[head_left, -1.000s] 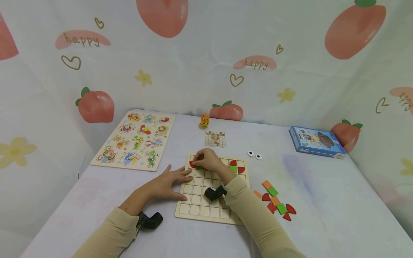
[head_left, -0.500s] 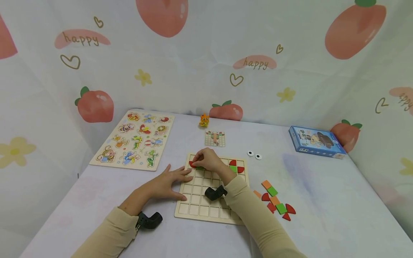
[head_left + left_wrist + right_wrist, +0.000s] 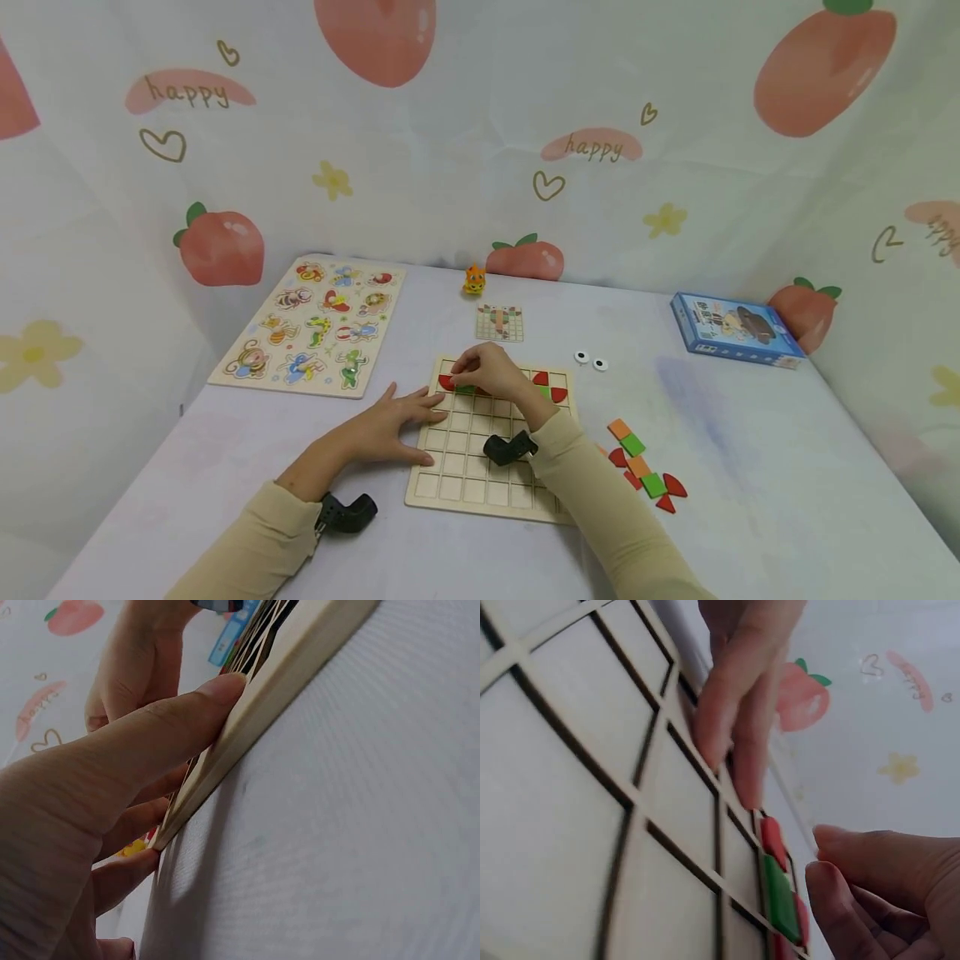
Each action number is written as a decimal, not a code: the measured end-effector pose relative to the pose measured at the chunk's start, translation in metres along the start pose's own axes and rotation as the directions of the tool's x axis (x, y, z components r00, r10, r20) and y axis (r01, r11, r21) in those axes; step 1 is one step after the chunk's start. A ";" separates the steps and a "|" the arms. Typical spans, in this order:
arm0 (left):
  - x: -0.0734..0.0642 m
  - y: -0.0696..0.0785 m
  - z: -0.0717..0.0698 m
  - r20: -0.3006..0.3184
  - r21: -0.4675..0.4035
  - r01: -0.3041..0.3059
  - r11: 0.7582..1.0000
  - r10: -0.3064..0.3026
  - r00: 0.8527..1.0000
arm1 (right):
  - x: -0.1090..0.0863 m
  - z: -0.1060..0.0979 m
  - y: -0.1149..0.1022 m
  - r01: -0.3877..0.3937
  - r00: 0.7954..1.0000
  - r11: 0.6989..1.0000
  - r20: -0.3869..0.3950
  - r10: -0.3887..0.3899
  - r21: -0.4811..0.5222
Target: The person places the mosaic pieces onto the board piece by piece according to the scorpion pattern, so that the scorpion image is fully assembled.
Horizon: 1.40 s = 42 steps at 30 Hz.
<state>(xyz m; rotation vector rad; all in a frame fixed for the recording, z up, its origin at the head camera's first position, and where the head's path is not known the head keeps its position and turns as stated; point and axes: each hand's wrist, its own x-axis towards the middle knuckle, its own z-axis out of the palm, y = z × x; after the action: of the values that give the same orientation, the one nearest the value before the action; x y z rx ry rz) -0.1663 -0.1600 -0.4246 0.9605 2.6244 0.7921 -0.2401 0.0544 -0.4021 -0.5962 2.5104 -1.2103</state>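
Note:
A wooden grid board (image 3: 476, 492) lies in front of me. My left hand (image 3: 386, 429) rests at its left side, fingers spread, thumb on the border; the left wrist view shows the thumb (image 3: 176, 724) lying over the board's edge. Over the top left squares is my right hand (image 3: 498, 372), its thumb and forefinger bent near each other with nothing seen between them. Right beside those fingertips sit a green square (image 3: 781, 900) and a red quarter-round piece (image 3: 773, 841) in the grid. More red pieces (image 3: 559, 395) and a green one fill squares at the top right, partly hidden by the right hand.
Loose orange, green and red pieces (image 3: 653, 486) lie right of the board. Behind it are a pattern card (image 3: 499, 324), two eye pieces (image 3: 600, 365) and an orange toy figure (image 3: 475, 281). An insect puzzle board (image 3: 315, 325) stands left, a blue box (image 3: 738, 327) right.
The right hand and forearm have shifted slightly to the right, showing more of the red piece at the top left. The left hand has stayed in place.

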 end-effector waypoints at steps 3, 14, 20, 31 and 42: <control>0.000 0.003 -0.002 -0.016 0.043 -0.003 0.999 0.004 1.000 | -0.006 -0.008 0.000 0.008 1.000 1.000 0.009 -0.009 0.028; 0.013 -0.001 -0.006 -0.045 0.167 0.011 0.986 -0.004 0.999 | -0.047 -0.052 0.009 0.054 0.998 0.998 -0.016 -0.055 -0.030; 0.021 -0.011 -0.009 -0.008 0.121 0.014 0.993 -0.013 1.000 | -0.077 -0.075 0.023 0.040 0.999 0.998 -0.033 -0.041 -0.046; 0.023 -0.017 -0.007 -0.033 0.074 -0.023 0.997 0.025 0.999 | -0.135 -0.109 0.057 -0.091 0.988 0.995 -0.130 0.085 -0.047; 0.023 -0.018 -0.004 -0.068 -0.012 -0.023 1.000 0.022 0.997 | -0.175 -0.120 0.088 -0.244 0.956 0.969 -0.178 0.235 -0.036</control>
<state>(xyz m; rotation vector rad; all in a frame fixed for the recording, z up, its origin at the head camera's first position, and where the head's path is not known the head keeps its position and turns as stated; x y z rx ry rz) -0.1946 -0.1580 -0.4326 0.9780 2.6668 0.8598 -0.1599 0.2695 -0.3854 -0.1961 2.6729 -1.1456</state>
